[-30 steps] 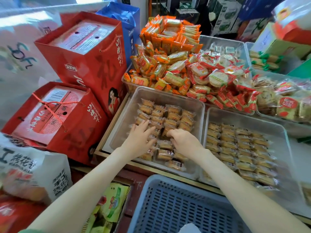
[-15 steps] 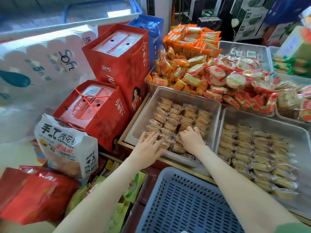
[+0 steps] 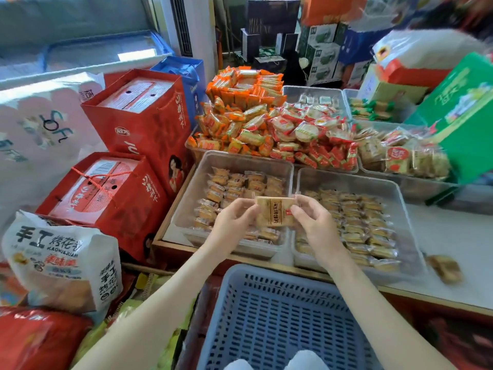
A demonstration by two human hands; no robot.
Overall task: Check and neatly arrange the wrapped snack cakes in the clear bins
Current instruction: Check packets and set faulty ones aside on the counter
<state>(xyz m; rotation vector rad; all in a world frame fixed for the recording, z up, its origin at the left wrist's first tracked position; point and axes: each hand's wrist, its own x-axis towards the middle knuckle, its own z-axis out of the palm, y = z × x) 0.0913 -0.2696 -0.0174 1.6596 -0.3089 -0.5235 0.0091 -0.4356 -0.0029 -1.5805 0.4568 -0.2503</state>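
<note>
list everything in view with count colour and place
held snack cake: one, tan in clear wrap, raised over the bins
left clear bin: one, clear, counter front left
right clear bin: one, clear, beside it on the right
binned snack cakes: many, tan, rows in both bins
orange-wrapped snacks: many, orange, heaped behind the left bin
red-wrapped snacks: many, red and white, behind the right bin
red gift boxes: two, red, left of the bins
white snack bag: one, white, lower left
blue basket: one, blue, nearest the camera
left grip: one, bare, pinches the held cake's left end
right grip: one, bare, pinches its right end
</note>
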